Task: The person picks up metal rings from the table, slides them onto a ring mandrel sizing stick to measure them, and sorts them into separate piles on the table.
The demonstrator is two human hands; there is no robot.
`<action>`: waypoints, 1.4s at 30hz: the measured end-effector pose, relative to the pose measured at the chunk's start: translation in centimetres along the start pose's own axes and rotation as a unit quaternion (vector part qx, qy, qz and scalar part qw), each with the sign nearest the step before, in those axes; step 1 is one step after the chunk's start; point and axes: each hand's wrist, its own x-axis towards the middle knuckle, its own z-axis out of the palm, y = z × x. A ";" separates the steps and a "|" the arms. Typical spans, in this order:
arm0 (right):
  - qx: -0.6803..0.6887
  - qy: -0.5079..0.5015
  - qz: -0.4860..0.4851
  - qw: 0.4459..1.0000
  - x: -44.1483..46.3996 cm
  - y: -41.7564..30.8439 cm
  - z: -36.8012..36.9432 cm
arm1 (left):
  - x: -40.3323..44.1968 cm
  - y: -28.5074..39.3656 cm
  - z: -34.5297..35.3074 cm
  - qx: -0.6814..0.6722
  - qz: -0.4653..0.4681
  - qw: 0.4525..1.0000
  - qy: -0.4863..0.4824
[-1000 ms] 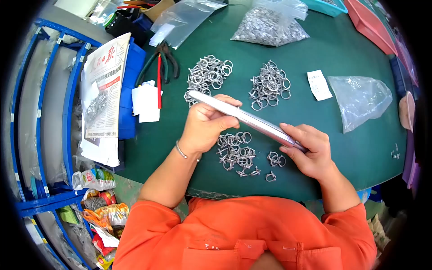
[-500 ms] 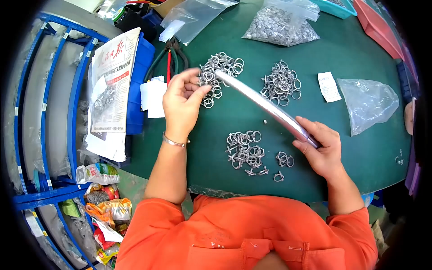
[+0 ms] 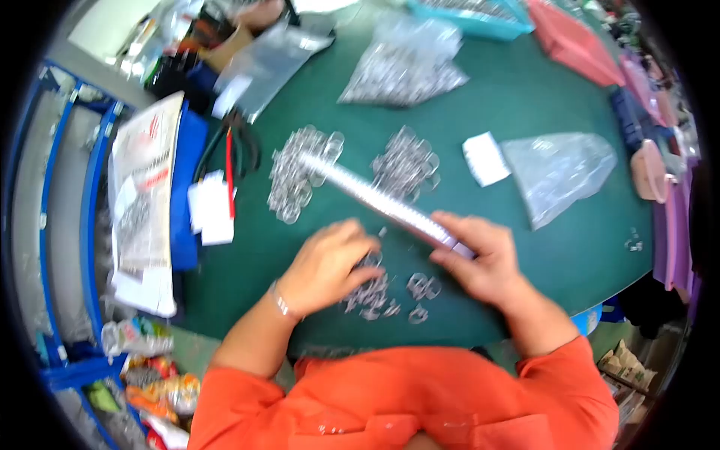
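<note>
Metal rod (image 3: 382, 202): held slantwise above the table (image 3: 480, 90), thicker end near and right, narrower end pointing far left. Right hand (image 3: 480, 255) has its grip closed round the thick end, thumb on the near side, fingers over the far side. From where I stand, that hold looks chosen to leave the long tapering part bare. The tip crosses the left heap of rings (image 3: 291, 184) in my line of sight; contact cannot be told.

Left hand (image 3: 330, 266): over the near heap of rings (image 3: 367, 296), thumb and fingers bent, a narrow gap between them. Blurred here; cannot tell whether its grip has a ring. The rod slants beyond this hand, which probably leaves it room above the heap.

Rings, continued: right of the near heap, a small cluster (image 3: 422, 286); just nearer the body, a single ring (image 3: 418, 315). A middle heap (image 3: 403, 161) lies right of the left heap. Bare green between the heaps suggests lots kept from mixing.

Surroundings: paper slip (image 3: 486, 159) beside a clear bag (image 3: 559, 176), right. Filled bag (image 3: 405, 67) on the far side, presumably out of the arms' way. Pliers (image 3: 244, 142) and a red stick (image 3: 229, 180) at left.
</note>
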 end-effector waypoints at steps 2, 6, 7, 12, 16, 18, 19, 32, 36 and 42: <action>0.000 -0.001 0.011 1.000 0.0 -0.4 0.0 | 0.0 -0.1 0.2 -0.002 0.009 1.000 0.008; 0.018 -0.010 0.018 1.000 -0.2 -0.5 0.0 | 0.2 0.1 -0.5 -0.084 -0.024 0.996 0.009; 0.019 -0.004 -0.003 1.000 -0.3 -0.2 0.0 | 0.1 0.5 -0.8 -0.087 -0.006 0.996 0.008; 0.016 -0.032 -0.008 0.999 -0.6 -0.7 0.2 | -0.7 -0.3 -1.3 -0.152 -0.053 0.986 -0.042; 0.036 -0.038 -0.008 0.999 -0.7 -0.6 0.9 | -1.0 -0.3 -1.6 -0.206 0.015 0.978 -0.021; 0.086 -0.012 0.009 0.996 -0.4 -1.6 1.5 | -1.2 -0.3 -2.4 -0.256 -0.008 0.967 0.001; 0.138 0.011 0.032 0.990 -0.3 -2.0 2.0 | -1.4 -0.4 -2.8 -0.312 -0.037 0.949 0.020; -0.004 -0.042 -0.113 0.993 -0.1 -2.0 2.4 | -5.4 -7.3 -4.3 -0.565 -0.057 0.756 0.326; -0.014 -0.046 -0.111 0.993 -0.2 -1.9 2.7 | -4.1 -5.9 -2.2 -0.523 -0.107 0.800 0.274; -0.027 -0.056 -0.108 0.992 0.5 -2.2 2.6 | -2.8 -4.2 -1.9 -0.506 -0.079 0.838 0.188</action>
